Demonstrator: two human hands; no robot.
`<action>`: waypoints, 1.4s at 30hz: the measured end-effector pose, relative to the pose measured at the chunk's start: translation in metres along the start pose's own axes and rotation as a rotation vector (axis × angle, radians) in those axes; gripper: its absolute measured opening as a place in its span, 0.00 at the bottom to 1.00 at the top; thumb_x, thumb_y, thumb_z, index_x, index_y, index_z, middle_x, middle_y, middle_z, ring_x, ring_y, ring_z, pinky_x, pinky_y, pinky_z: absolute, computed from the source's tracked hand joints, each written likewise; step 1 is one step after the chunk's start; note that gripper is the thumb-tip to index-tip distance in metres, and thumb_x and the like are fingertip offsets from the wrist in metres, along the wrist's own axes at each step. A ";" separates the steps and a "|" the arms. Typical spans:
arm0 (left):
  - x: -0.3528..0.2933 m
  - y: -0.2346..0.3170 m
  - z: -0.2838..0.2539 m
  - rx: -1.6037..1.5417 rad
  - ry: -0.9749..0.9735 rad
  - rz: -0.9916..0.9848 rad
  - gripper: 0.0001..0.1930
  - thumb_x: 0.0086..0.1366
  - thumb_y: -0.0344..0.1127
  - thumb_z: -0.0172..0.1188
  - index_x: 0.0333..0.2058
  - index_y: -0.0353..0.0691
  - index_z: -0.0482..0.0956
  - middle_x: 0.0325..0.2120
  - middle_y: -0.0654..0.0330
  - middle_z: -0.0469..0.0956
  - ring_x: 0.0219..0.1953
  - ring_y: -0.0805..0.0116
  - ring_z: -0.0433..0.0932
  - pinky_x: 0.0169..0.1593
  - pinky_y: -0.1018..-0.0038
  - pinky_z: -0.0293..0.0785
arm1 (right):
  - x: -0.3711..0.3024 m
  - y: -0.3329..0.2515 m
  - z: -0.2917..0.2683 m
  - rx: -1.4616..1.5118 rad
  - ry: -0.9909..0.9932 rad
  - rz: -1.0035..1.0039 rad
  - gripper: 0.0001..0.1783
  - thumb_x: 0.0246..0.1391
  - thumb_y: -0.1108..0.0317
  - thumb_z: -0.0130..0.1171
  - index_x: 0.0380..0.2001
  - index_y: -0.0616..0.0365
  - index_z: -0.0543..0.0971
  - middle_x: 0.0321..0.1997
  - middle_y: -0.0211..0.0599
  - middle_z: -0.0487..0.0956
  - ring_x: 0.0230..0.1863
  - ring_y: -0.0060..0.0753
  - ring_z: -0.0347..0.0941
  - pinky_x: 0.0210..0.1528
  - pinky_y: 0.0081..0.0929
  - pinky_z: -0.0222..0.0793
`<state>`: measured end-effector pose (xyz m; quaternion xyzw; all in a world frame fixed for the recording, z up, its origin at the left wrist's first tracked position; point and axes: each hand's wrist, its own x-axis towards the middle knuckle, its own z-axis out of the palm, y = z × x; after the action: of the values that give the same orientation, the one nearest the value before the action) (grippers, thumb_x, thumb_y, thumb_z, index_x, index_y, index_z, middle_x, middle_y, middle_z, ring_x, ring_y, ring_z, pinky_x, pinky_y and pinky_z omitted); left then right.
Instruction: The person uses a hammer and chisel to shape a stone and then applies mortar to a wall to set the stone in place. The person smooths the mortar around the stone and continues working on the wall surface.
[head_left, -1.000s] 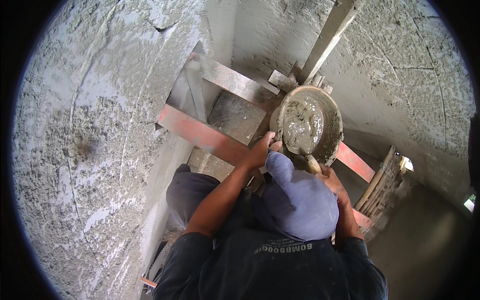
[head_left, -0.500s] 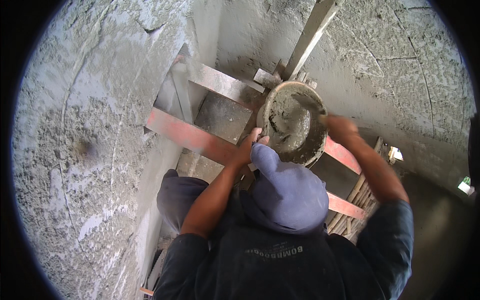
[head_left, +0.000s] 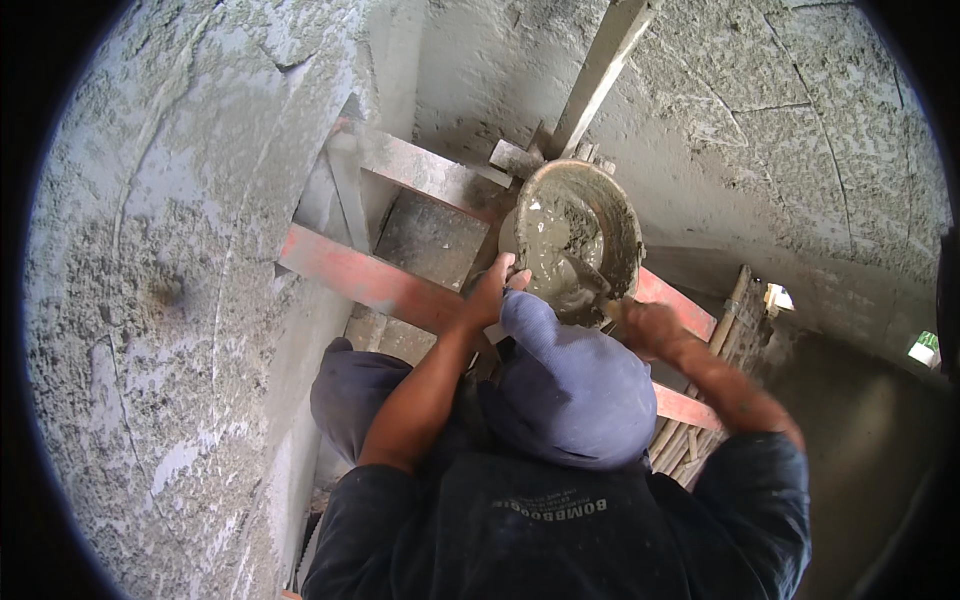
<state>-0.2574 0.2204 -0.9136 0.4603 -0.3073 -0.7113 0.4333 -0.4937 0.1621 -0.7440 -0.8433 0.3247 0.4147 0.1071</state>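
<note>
Right hand [head_left: 640,325] lowered to trowel [head_left: 585,275], left hand [head_left: 497,290] gripping pan [head_left: 575,235]

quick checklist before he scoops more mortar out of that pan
1. Left hand on the rim of the mortar pan: ok, grip looks firm.
2. Right hand holding the trowel: ok, blade is in the mix.
3. Wet mortar left in the pan: ok, plenty.
4. Pan level: not ok, it tilts toward him.
5. Pan's support on the red scaffold bar: cannot tell, hidden underneath.
6. Footing: cannot tell, the blue cap and body hide it.
</note>
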 end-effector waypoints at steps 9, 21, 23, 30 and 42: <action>0.004 -0.010 -0.001 0.040 0.024 0.081 0.19 0.63 0.38 0.56 0.46 0.30 0.65 0.34 0.54 0.74 0.37 0.72 0.72 0.42 0.72 0.69 | 0.089 0.062 -0.060 -0.298 0.004 0.110 0.17 0.55 0.68 0.49 0.49 0.54 0.67 0.48 0.42 0.73 0.47 0.37 0.75 0.41 0.33 0.74; 0.000 -0.026 -0.014 0.184 0.079 0.123 0.19 0.62 0.39 0.59 0.45 0.33 0.67 0.33 0.56 0.75 0.36 0.74 0.71 0.38 0.71 0.70 | 0.000 0.028 -0.087 0.018 -0.254 0.180 0.18 0.50 0.66 0.51 0.46 0.56 0.69 0.35 0.46 0.79 0.36 0.51 0.78 0.38 0.49 0.73; 0.004 -0.043 -0.011 0.120 0.100 0.205 0.19 0.62 0.39 0.58 0.45 0.33 0.66 0.33 0.55 0.76 0.35 0.73 0.72 0.38 0.70 0.70 | -0.007 0.066 -0.080 -0.145 0.007 0.198 0.19 0.51 0.66 0.51 0.47 0.57 0.68 0.38 0.46 0.80 0.39 0.51 0.78 0.41 0.46 0.73; -0.004 0.003 -0.006 0.185 0.091 0.033 0.21 0.63 0.40 0.57 0.49 0.32 0.64 0.33 0.54 0.75 0.36 0.70 0.73 0.40 0.70 0.70 | 0.077 0.027 0.011 0.133 -0.088 0.317 0.19 0.49 0.67 0.55 0.45 0.62 0.70 0.35 0.52 0.79 0.41 0.47 0.78 0.39 0.42 0.74; 0.010 -0.050 -0.008 0.256 0.152 -0.022 0.28 0.60 0.47 0.55 0.52 0.32 0.64 0.42 0.38 0.74 0.43 0.48 0.76 0.45 0.62 0.70 | 0.037 -0.050 0.036 1.507 0.079 0.061 0.15 0.47 0.64 0.57 0.34 0.65 0.78 0.25 0.36 0.78 0.28 0.25 0.71 0.33 0.28 0.67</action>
<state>-0.2685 0.2330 -0.9622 0.5677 -0.3568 -0.6340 0.3853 -0.4684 0.1995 -0.7996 -0.5468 0.5472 0.0525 0.6315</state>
